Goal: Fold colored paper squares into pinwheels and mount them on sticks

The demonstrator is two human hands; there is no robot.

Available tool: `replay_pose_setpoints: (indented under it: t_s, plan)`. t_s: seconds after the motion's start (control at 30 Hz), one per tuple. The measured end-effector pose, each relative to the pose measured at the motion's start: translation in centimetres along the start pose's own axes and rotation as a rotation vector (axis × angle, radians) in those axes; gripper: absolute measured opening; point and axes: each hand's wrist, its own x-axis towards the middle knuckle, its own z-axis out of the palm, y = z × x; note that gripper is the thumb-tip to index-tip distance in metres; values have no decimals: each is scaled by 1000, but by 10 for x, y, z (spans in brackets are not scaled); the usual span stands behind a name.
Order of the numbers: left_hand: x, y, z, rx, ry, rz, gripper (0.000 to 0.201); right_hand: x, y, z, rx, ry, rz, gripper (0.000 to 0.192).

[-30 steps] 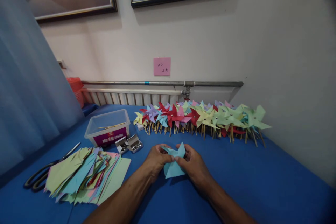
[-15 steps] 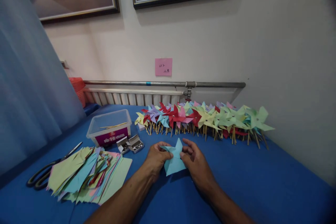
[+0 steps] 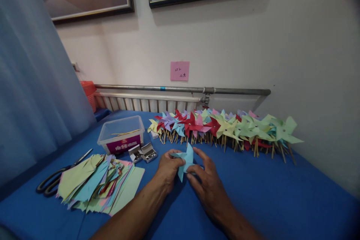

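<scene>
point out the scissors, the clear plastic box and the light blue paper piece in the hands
scissors (image 3: 50, 184), head view, on the black handle loops.
clear plastic box (image 3: 121, 140), head view, on its front wall by the purple label.
light blue paper piece (image 3: 185, 160), head view, on the folded flap between the two hands.

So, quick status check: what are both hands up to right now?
Left hand pinching the light blue paper piece. Right hand open, fingers at its lower edge. Loose paper stack off left, finished pinwheels behind; nothing blocking.
</scene>
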Motion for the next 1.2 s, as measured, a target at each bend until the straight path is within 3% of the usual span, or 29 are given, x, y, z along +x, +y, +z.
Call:
replay_pose_setpoints:
  t_s: [0.17, 0.33, 0.57, 1.03, 1.2]
  plan:
    - [-2, -2, 3, 72, -22, 17, 35, 4, 4, 2, 226, 110, 236, 19]
    - [-3, -4, 4, 110, -35, 28, 32, 9, 15, 7, 351, 118, 442, 21]
    - [-4, -3, 6, 137, -38, 34, 29, 11, 15, 4, 339, 90, 507, 19]
    - [-2, -6, 5, 214, -59, 55, 28, 10, 16, 7, 319, 106, 486, 20]
    - [0, -6, 3, 169, -71, 57, 31, 12, 14, 8, 498, 168, 532, 19]
